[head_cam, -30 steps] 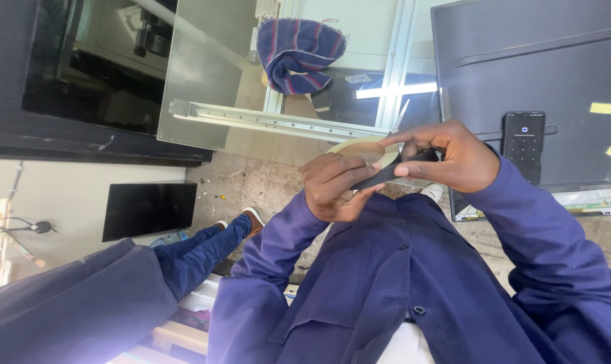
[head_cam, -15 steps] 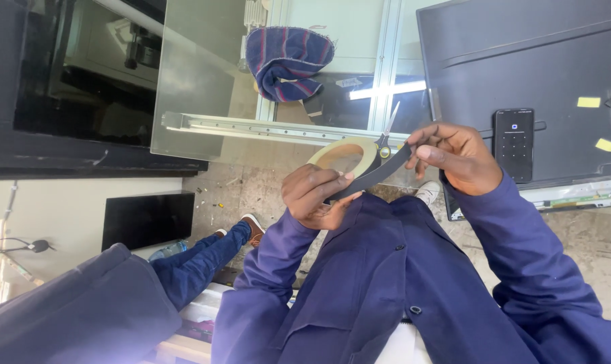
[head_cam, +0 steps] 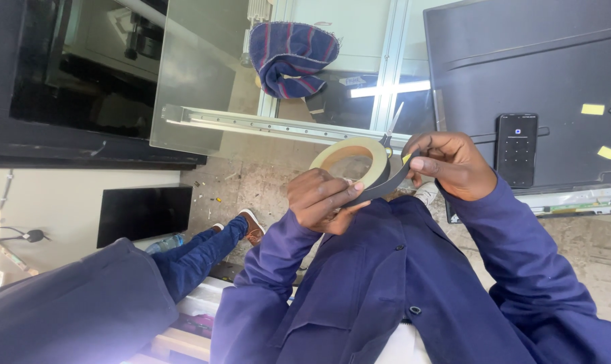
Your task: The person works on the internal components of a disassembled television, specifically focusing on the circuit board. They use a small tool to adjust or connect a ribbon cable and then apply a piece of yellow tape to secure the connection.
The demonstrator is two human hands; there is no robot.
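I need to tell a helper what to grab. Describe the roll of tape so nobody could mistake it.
Start at the large dark flat panel on the right, then drop to the two hands in blue sleeves. Between them is the round tan tape roll, the only ring there, with a dark strip pulled off it.

A repair workshop: large flat-screen panels (head_cam: pixel 535 74) lie about, a bare aluminium frame rail (head_cam: pixel 278 126) rests nearby, and small debris litters the speckled stone floor (head_cam: pixel 251 185).
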